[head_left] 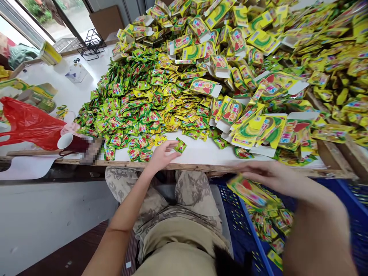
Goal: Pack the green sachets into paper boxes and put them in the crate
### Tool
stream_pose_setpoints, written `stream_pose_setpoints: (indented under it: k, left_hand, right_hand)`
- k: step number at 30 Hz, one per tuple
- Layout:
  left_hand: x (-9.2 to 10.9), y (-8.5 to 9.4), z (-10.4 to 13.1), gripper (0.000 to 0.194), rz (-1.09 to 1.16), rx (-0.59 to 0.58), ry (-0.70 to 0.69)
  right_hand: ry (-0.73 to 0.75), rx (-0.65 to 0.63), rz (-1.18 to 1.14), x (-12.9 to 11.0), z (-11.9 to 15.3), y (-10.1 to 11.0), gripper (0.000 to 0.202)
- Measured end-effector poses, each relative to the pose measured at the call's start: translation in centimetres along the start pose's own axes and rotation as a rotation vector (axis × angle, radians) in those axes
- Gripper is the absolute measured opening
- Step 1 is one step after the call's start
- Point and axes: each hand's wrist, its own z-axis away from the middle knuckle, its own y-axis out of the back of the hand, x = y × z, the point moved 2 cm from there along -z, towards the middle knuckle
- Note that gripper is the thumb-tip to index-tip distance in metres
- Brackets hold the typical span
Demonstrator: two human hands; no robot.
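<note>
Head view, left hand: the left hand (163,155) reaches over the front edge of the bench (205,148); its grip is narrow, thumb and finger pinching one edge of a green sachet (181,146).
Green sachet: at the fingertips, over the white strip in front of the heap; whether it touches the surface cannot be told.
Right hand: blurred, the right hand (267,174) is above the blue crate (258,239), just beyond the bench edge; whether its grip holds anything cannot be told.
Yellow-green box (248,190): tilted, right under the fingers of that hand, also blurred.
Crate contents: loose packs (268,230) in green and yellow.
Sachet heap: mostly green sachets (123,101) on the left, yellow sachets (186,99) mixed in toward the middle.
Boxes: many printed boxes (237,40) piled behind and to the right, several with white flaps open.
Far right: yellow packets (345,73) beyond wooden slats (333,157).
Left end: a red plastic bag (31,124), next to it a mug (73,143) tipped toward the camera; farther back, a black wire rack (91,44) and a small white box (76,73).
</note>
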Motion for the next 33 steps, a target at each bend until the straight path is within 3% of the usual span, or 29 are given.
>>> stream_pose_setpoints:
  k: [1,4,9,13,16,18,23,24,28,31,33]
  left_hand:
    - [-0.2,0.4,-0.2,0.033,-0.126,0.090,-0.022]
    - [-0.3,0.2,-1.0,0.024,-0.475,0.270,-0.099]
    - [0.0,-0.5,-1.7,0.032,-0.817,0.364,-0.046]
    - [-1.0,1.0,-0.9,0.040,-0.887,0.328,0.004]
    - [-1.6,2.2,-0.4,0.049,-0.801,0.339,-0.018]
    - [-1.8,2.6,-0.4,0.045,-0.718,0.368,-0.037]
    - [-1.7,3.5,-0.9,0.022,-0.488,0.441,-0.019]
    - [-1.6,3.6,-1.0,0.020,-0.432,0.478,-0.013]
    - [-0.8,3.3,-0.5,0.018,-0.177,0.601,-0.039]
    - [-0.5,2.2,0.0,0.020,0.003,0.563,-0.027]
    - [-0.4,1.5,0.2,0.022,0.083,0.504,-0.004]
  right_hand:
    - [-0.041,-0.069,0.055,1.0,1.1,0.9,0.026]
    - [-0.056,0.068,0.168,1.5,1.3,0.9,0.020]
    - [0.097,0.146,0.105,-2.7,-5.6,-5.7,0.017]
    - [0.087,0.299,0.363,-3.8,-11.1,-8.8,0.029]
    - [0.070,0.327,0.466,-3.2,-12.7,-9.3,0.022]
    - [0.111,0.365,0.426,-2.8,-12.6,-9.1,0.020]
    - [0.178,0.459,-0.037,-2.7,-10.3,-8.4,0.006]
    - [0.150,0.448,-0.173,-2.9,-9.8,-8.6,0.002]
    - [0.066,0.256,-0.649,-5.1,-8.9,-10.5,0.020]
    - [0.088,0.142,-0.770,-7.0,-9.6,-12.3,0.025]
    - [0.089,0.164,-0.752,-7.4,-10.4,-13.3,0.026]
